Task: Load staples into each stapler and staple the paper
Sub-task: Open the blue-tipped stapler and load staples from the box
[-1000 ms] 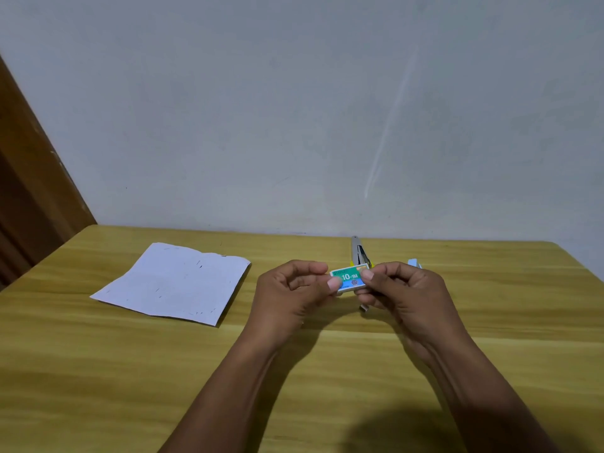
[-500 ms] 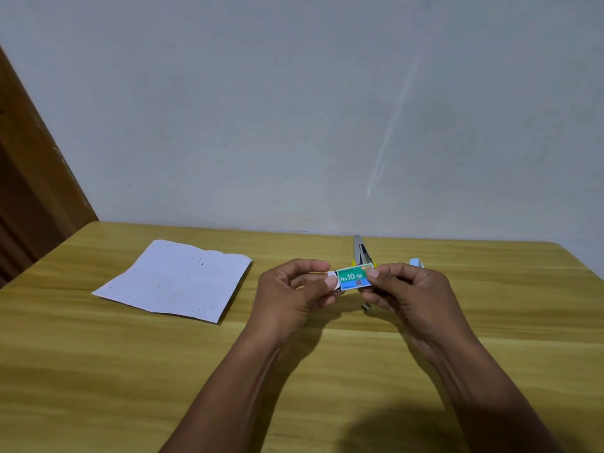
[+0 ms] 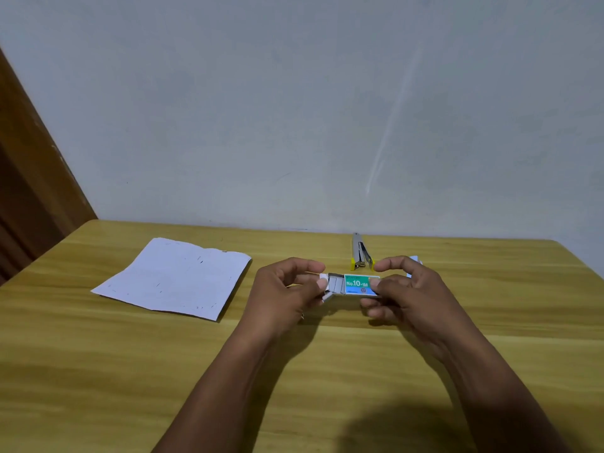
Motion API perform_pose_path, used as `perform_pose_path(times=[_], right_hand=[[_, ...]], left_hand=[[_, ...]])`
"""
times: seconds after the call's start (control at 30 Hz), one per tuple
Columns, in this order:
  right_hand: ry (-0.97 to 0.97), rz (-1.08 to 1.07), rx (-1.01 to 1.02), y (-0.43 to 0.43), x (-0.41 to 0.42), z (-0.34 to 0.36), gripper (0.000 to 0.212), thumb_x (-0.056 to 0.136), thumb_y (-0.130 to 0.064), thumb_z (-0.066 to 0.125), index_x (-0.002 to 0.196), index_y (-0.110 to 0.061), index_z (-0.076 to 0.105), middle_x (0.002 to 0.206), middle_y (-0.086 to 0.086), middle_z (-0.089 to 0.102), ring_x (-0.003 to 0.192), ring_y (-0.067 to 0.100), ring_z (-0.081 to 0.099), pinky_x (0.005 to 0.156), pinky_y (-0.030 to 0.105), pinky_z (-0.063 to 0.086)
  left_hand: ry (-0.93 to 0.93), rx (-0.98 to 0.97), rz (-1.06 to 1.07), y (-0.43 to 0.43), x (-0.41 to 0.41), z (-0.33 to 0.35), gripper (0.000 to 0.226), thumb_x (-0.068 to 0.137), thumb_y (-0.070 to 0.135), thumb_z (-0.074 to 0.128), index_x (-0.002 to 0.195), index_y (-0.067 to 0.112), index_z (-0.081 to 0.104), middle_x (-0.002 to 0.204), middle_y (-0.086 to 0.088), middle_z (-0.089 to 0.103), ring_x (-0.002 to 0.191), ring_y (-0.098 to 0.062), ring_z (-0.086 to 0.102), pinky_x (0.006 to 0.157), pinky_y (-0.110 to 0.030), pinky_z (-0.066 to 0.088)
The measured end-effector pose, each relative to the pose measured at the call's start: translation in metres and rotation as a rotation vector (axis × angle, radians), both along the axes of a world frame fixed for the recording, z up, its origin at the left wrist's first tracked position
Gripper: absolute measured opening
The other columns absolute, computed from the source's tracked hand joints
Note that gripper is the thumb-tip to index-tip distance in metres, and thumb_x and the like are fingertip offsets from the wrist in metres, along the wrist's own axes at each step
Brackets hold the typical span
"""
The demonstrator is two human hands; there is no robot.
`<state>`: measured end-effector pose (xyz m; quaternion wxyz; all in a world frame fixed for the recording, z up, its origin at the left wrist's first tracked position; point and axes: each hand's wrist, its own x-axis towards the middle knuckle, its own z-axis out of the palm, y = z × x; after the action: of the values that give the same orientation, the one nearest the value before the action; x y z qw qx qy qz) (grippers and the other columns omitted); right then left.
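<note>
A small green and blue staple box [image 3: 359, 284] marked No.10 is held above the table between both hands. My right hand [image 3: 403, 291] pinches the box's sleeve. My left hand [image 3: 284, 294] pinches the white inner tray [image 3: 330, 284], which is slid out to the left and shows grey staple strips. Behind the box a yellow stapler [image 3: 360, 255] lies open on the table, its metal arm pointing toward the wall. A light blue object [image 3: 414, 259] peeks out behind my right hand, mostly hidden. A white sheet of paper [image 3: 176, 277] lies flat at the left.
The wooden table [image 3: 163, 371] runs up to a grey wall. A brown wooden door frame [image 3: 29, 178] stands at the far left.
The inner tray has slid out of the staple box to the left, exposing the staples. Both hands have stayed in about the same place above the table.
</note>
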<state>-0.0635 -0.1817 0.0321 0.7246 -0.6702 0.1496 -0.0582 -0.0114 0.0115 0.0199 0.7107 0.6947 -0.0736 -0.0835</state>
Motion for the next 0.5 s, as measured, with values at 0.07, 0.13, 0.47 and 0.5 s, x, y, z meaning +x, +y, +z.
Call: perform_pose_path(times=[0.07,0.13,0.47,0.5], right_hand=[[0.04,0.049,-0.091,-0.003,-0.001,-0.002,0.016,0.091,0.001,0.065,0.105,-0.006,0.062,0.074,0.021,0.071,0.057,0.029,0.063,0.048,0.032,0.051],[0.094,0.097,-0.238,-0.007,-0.003,-0.004,0.011,0.09,-0.002,0.067,0.1,-0.006,0.065,0.065,0.016,0.068,0.052,0.025,0.057,0.045,0.028,0.041],[0.177,0.267,-0.563,-0.016,-0.005,-0.006,0.004,0.092,-0.012,0.068,0.091,-0.008,0.069,0.056,0.012,0.066,0.036,0.011,0.049,0.042,0.025,0.042],[0.17,0.263,-0.57,-0.016,-0.005,-0.007,0.004,0.092,-0.012,0.068,0.09,-0.009,0.07,0.056,0.011,0.065,0.037,0.012,0.049,0.043,0.025,0.042]], left_hand=[[-0.035,0.092,-0.001,0.0,-0.001,-0.001,0.015,0.086,0.002,0.075,0.098,0.011,0.074,0.086,-0.014,0.076,0.06,-0.012,0.071,0.058,-0.021,0.056],[-0.093,0.214,0.0,0.0,-0.001,-0.006,0.016,0.085,0.006,0.077,0.097,0.015,0.074,0.079,-0.006,0.076,0.065,-0.011,0.072,0.058,-0.025,0.057],[-0.415,0.787,0.091,0.01,0.005,-0.008,0.021,0.086,0.038,0.074,0.106,0.032,0.07,0.101,0.013,0.07,0.087,0.0,0.061,0.07,-0.016,0.045],[-0.422,0.851,0.098,0.012,0.007,-0.01,0.026,0.085,0.041,0.073,0.11,0.032,0.069,0.108,0.01,0.069,0.097,-0.005,0.061,0.077,-0.023,0.049]])
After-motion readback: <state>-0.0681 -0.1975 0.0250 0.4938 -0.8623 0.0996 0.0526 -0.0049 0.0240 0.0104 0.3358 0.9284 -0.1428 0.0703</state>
